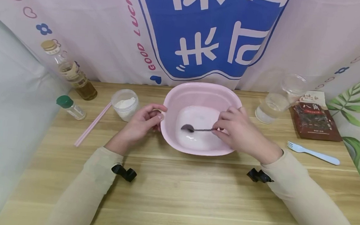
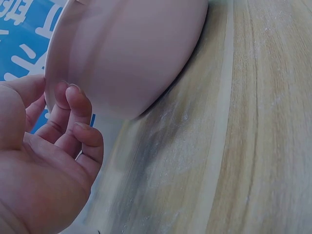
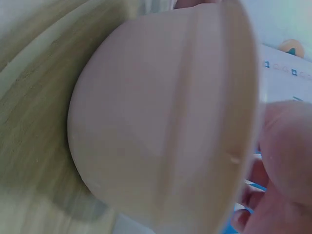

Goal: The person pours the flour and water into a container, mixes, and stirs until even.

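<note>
A pink basin (image 1: 200, 89) stands on the wooden table, with a pale, shiny layer on its bottom. My left hand (image 1: 143, 120) holds the basin's left rim between thumb and index finger; its other fingers curl beside the outer wall, as the left wrist view shows. Over the basin's right side, my right hand (image 1: 239, 129) pinches the handle of a dark metal spoon (image 1: 201, 130). The spoon's bowl points left, low inside the basin. In the right wrist view the basin wall (image 3: 141, 117) hides the spoon and most of the fingers.
Left of the basin are a jar of white powder (image 1: 126, 111), pink chopsticks (image 1: 92, 124), a green-capped shaker (image 1: 75, 110) and an oil bottle (image 1: 78, 81). To the right stand a glass of clear liquid (image 1: 269, 106), a brown packet (image 1: 317, 122) and a blue fork (image 1: 315, 154).
</note>
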Demonstrator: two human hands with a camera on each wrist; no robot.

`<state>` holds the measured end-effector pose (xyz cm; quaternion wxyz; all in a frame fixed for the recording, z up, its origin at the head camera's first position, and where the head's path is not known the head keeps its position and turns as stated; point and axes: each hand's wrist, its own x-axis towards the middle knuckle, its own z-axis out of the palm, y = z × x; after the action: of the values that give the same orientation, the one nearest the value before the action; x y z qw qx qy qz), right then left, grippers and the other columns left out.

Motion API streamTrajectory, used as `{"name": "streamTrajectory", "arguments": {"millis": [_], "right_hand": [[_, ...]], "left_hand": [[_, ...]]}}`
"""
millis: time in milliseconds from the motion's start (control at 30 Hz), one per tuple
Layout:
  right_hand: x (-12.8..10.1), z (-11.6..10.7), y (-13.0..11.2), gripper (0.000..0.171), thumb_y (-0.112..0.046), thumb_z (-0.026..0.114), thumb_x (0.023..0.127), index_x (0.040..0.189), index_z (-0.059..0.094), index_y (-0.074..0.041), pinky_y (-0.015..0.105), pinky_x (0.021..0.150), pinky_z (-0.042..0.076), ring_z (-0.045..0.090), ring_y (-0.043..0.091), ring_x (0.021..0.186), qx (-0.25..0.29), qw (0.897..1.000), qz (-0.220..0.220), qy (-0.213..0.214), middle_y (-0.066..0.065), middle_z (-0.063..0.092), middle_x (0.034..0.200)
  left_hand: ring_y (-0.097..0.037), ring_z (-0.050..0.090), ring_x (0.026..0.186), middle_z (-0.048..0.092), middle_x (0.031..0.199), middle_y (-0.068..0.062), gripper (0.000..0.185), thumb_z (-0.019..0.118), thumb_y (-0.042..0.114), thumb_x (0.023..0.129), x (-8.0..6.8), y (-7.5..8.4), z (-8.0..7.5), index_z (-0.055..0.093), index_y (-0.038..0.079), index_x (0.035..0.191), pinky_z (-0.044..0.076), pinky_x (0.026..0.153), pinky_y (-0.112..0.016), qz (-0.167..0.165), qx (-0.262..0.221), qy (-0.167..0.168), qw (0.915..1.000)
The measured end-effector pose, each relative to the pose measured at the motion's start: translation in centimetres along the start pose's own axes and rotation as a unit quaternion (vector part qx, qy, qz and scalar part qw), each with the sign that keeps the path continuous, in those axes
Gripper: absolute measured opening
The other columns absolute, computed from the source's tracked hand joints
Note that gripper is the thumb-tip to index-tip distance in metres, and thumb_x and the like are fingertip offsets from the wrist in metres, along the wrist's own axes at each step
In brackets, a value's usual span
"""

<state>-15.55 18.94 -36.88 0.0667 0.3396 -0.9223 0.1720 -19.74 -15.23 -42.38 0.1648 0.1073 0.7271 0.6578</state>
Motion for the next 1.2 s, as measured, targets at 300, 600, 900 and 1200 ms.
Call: {"name": "streamTrajectory", "arguments": {"millis": [300,600,900,1200], "right_hand": [[-3.1,-2.3,1.0,0.012,-0.007,0.089,0.084,0.091,0.082,-0.013,0.043,0.084,0.034,0.055,0.026,0.093,-0.002,1.0,0.013,0.028,0.002,0.074,0.091],[-2.5,-2.0,2.1,0.008,-0.01,0.084,0.089,0.094,0.081,-0.004,0.053,0.082,0.036,0.061,0.038,0.091,-0.092,0.986,0.089,0.106,0.015,0.078,0.094],[0.2,0.3,1.3,0.008,-0.016,0.084,0.093,0.097,0.083,-0.009,0.051,0.085,0.034,0.061,0.032,0.096,-0.041,0.993,0.082,0.073,0.007,0.077,0.094],[-0.1,0.9,0.5,0.004,-0.013,0.085,0.092,0.095,0.083,-0.012,0.046,0.091,0.041,0.058,0.026,0.096,0.02,0.998,-0.036,0.051,0.002,0.072,0.091]], "left_hand": [[-0.018,0.059,0.08,0.066,0.097,0.0,0.033,0.057,0.006,0.109,0.0,0.1,0.0,0.056,0.0,0.142,0.053,0.071,-0.027,-0.012,-0.001,0.002,0.9999],[-0.017,0.059,0.08,0.067,0.098,0.001,0.033,0.056,0.005,0.11,0.0,0.2,-0.1,0.055,0.0,0.142,0.053,0.072,-0.027,-0.011,0.0,0.003,0.9999],[-0.015,0.06,0.08,0.067,0.098,0.001,0.033,0.056,0.004,0.11,0.1,0.1,0.1,0.054,-0.001,0.142,0.053,0.072,-0.026,-0.009,-0.004,-0.001,0.9999],[-0.014,0.06,0.08,0.068,0.098,0.001,0.032,0.055,0.004,0.11,0.1,0.0,-0.1,0.055,-0.001,0.142,0.054,0.072,-0.026,-0.012,-0.003,0.001,0.9999]]}}
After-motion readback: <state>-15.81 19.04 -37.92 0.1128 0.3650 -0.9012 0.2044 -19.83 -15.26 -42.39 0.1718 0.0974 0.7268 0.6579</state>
